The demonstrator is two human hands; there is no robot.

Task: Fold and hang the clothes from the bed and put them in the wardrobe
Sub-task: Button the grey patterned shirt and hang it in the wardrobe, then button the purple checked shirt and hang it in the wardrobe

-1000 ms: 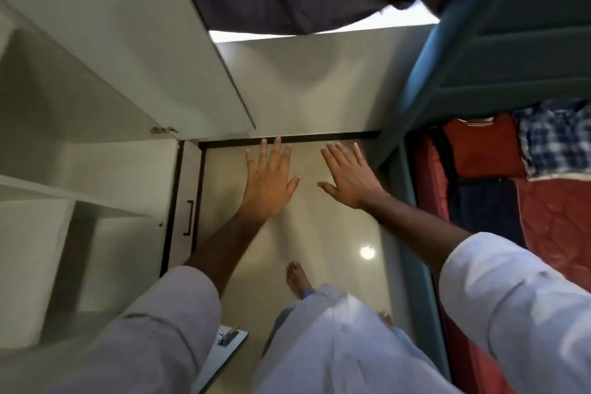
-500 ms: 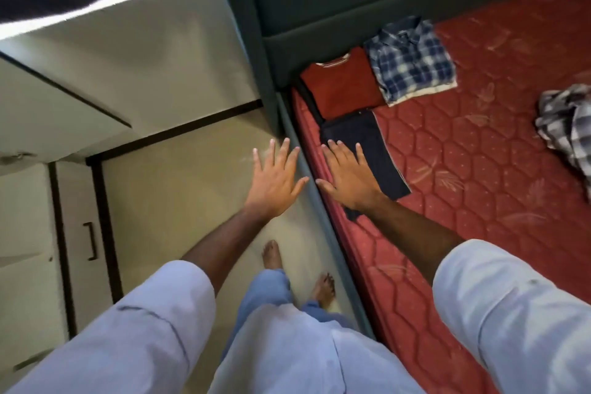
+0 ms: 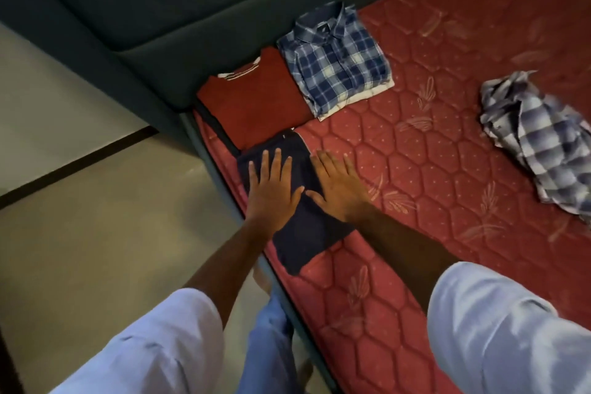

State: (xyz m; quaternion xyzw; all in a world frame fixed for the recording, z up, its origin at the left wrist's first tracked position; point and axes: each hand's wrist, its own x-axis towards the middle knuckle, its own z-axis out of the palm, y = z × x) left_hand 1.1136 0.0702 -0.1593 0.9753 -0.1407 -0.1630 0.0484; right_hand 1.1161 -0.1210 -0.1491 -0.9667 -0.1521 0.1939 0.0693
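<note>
Clothes come back into view as the person turns from the wardrobe: both hands, left hand [image 3: 271, 192] and right hand [image 3: 340, 192], now hover with straight, empty fingers over the folded navy garment [image 3: 307, 233] at the bed [image 3: 431, 153] edge, likely the next pick-up.

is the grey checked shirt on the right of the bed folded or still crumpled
Crumpled. The grey checked shirt lies in a loose, rumpled heap on the mattress, unlike the blue plaid shirt, a flat, squared stack.
</note>
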